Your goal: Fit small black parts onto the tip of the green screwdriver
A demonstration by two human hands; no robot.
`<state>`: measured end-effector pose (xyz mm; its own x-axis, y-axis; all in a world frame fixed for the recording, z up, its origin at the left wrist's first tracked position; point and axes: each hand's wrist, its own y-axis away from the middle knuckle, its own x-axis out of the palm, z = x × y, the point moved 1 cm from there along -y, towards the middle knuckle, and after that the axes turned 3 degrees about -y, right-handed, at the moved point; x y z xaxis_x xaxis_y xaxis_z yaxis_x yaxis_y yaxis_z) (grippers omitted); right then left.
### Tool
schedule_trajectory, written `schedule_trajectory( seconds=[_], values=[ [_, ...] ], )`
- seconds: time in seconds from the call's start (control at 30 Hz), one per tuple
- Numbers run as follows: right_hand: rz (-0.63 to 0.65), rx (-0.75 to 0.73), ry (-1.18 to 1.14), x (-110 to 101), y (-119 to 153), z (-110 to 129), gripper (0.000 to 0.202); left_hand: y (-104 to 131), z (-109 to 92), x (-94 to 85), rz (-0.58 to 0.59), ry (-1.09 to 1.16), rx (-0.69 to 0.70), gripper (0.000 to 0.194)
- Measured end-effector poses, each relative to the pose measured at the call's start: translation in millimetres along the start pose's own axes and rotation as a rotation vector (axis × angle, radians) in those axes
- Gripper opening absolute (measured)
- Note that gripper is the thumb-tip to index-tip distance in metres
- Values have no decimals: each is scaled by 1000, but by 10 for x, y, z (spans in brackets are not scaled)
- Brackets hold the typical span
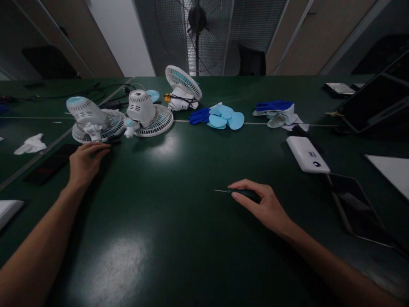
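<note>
My right hand (262,202) holds a screwdriver (249,195) with a dark handle between thumb and fingers, its thin shaft pointing left over the green table (179,204). At the left, my left hand (86,162) is closed, thumb and fingertips together, just in front of the leftmost white fan (87,115); what it pinches, if anything, is too small to tell. A small black item (114,140) lies by its fingertips. Beside that fan a second white fan (142,108) rests grille down. Farther back a third fan (182,87) leans with its cable around it.
Light-blue fan blades (226,117) lie by a blue glove (200,115) at the back middle. Another glove (276,105), a white device (307,154) and a dark tablet (358,207) are at the right. A dark phone (51,164) and white tissue (31,144) lie left.
</note>
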<state>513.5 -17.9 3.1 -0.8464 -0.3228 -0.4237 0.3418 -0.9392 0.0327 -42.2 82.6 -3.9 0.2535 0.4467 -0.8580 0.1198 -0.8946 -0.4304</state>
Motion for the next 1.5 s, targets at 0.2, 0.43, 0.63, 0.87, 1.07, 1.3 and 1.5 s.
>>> schedule_trajectory(
  seconds=[0.2, 0.43, 0.63, 0.87, 1.07, 1.3, 1.5],
  values=[
    [16, 11, -10, -3, 6, -3, 22, 0, 45, 10, 47, 11, -3, 39],
    [11, 24, 13, -1, 3, -5, 23, 4, 101, 15, 31, 50, -7, 41],
    [18, 23, 2, 6, 4, 11, 23, 13, 187, 32, 12, 32, -83, 44],
    [7, 21, 20, 7, -2, 23, 24, 3, 278, 79, 11, 46, -158, 49],
    [1, 38, 21, 4, -1, 28, 24, 0, 275, 62, 57, 75, -161, 52],
    [23, 54, 13, 7, 1, 16, 25, -12, 208, 26, 61, 51, -220, 51],
    [26, 43, 21, 14, -8, 2, 24, 7, 198, 27, 50, 85, -243, 48]
  ],
)
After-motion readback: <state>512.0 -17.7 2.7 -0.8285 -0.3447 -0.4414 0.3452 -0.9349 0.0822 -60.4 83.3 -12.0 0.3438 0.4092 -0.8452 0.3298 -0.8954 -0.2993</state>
